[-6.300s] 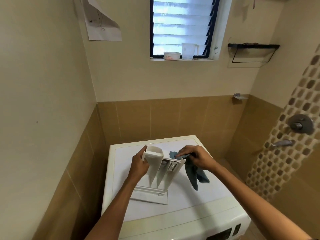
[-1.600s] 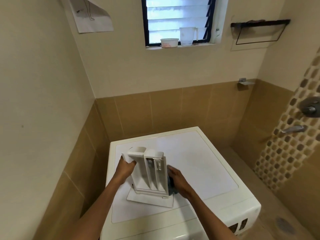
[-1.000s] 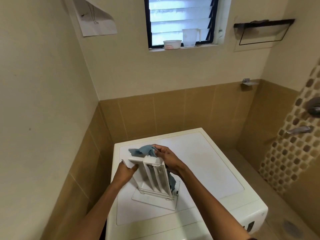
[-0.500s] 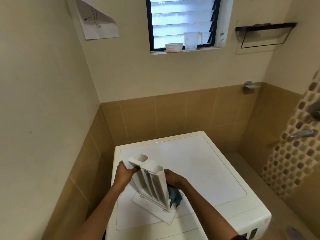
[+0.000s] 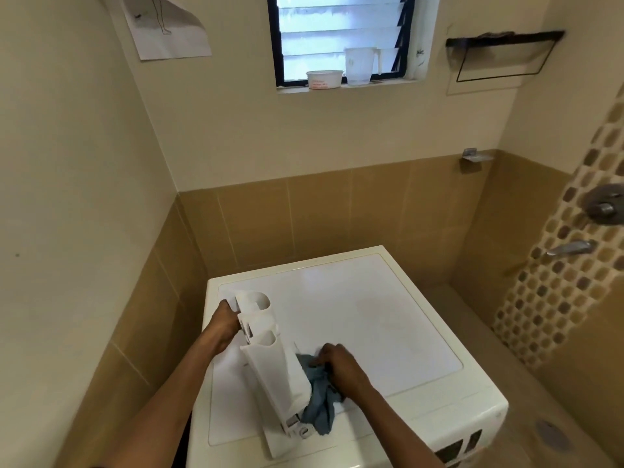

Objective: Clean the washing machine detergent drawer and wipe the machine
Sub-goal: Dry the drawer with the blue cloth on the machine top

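The white detergent drawer (image 5: pixel 270 359) stands on end on top of the white washing machine (image 5: pixel 364 319), its front panel down near the machine's front edge. My left hand (image 5: pixel 224 324) grips the drawer's upper left side. My right hand (image 5: pixel 337 369) is closed on a crumpled blue-grey cloth (image 5: pixel 319 400) and presses it against the drawer's right side, low down. Part of the cloth hangs onto the machine top beside the drawer's base.
The machine sits in a tiled corner, wall close on the left. A shower valve (image 5: pixel 604 206) and tap (image 5: pixel 570 248) are on the mosaic wall at right. A tub (image 5: pixel 324 79) and a measuring jug (image 5: pixel 359 65) stand on the window sill. A floor drain (image 5: pixel 550 434) lies at lower right.
The drawer has turned so its back and side face me. My right hand with the cloth has come down from the drawer's top to its lower right side.
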